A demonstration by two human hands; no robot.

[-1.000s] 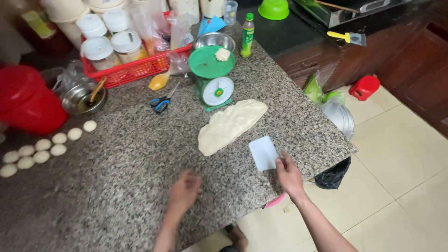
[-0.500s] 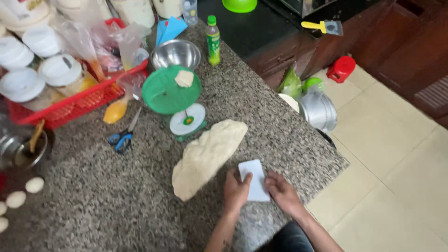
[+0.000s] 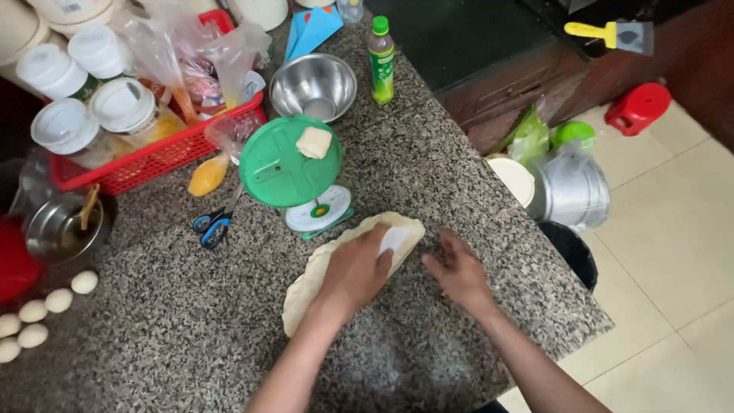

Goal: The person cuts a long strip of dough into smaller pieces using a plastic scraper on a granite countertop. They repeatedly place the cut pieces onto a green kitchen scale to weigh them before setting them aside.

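Pressing down on the dough slab [image 3: 336, 268], the left hand [image 3: 358, 269] lies flat over its middle with the fingers together and slightly curled, their tips on the white plastic scraper [image 3: 396, 238] that sits on the dough's far end. 1 second ago this hand rested on bare stone well short of the dough, and the scraper lay on the counter beside the right hand; half a second ago both hands were meeting at the scraper. The scraper has therefore come up onto the dough, and the work reads as having passed from picking up the tool to using it on the dough. The right hand [image 3: 459, 269] is now empty, fingers spread wide, palm down on the stone just beside the dough's near edge.

The surface is a speckled grey granite countertop [image 3: 428, 160]. Just beyond the dough stands a green kitchen scale [image 3: 294, 172] with a small dough piece [image 3: 314, 142] on its pan. Blue-handled scissors [image 3: 212, 226] lie to its left, a steel mixing bowl [image 3: 313, 86] and a green bottle [image 3: 381, 60] behind it. A red basket [image 3: 153, 157] holds lidded tubs, and 6 dough balls [image 3: 38, 310] sit at the left edge.

Beyond the counter, cream floor tiles [image 3: 673, 245] carry a metal bucket [image 3: 573, 187] and a red stool [image 3: 641, 107].
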